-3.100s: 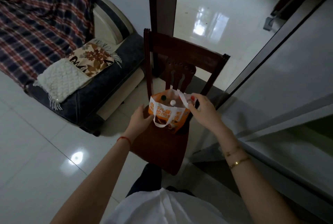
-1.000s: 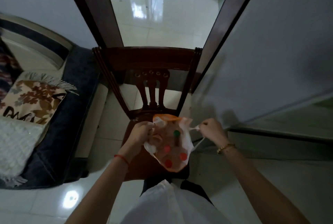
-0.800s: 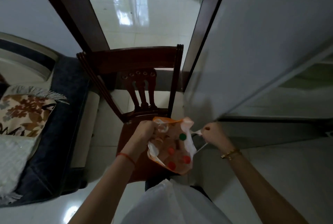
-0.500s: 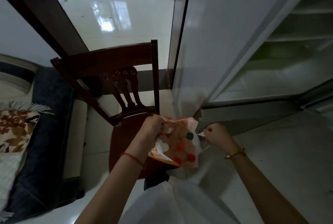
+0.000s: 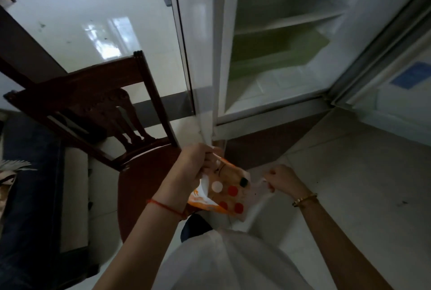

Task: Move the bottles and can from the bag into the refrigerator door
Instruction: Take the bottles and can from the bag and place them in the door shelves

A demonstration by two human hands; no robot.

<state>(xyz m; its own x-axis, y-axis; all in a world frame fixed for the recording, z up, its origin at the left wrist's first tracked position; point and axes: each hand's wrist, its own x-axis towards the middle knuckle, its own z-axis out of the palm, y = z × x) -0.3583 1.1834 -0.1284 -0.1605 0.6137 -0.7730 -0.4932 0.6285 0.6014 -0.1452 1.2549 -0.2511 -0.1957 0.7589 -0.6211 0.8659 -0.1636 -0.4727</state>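
Observation:
An orange and white bag hangs open between my hands, off the chair seat. My left hand grips its left rim and handle. My right hand pinches the white handle on the right side. Inside the bag stand several bottles: three with red caps, one with a white cap and one with a dark cap. I cannot make out a can. The refrigerator stands open ahead on the right, its door swung out at the far right.
A dark wooden chair stands to the left, its seat beside the bag. A dark sofa lies at the far left. The refrigerator's white shelves and a greenish drawer show inside. Pale tiled floor spreads right.
The bag has come off the chair seat and moved right toward the refrigerator, held in both hands. My view has swung right, bringing the open refrigerator interior and door into sight.

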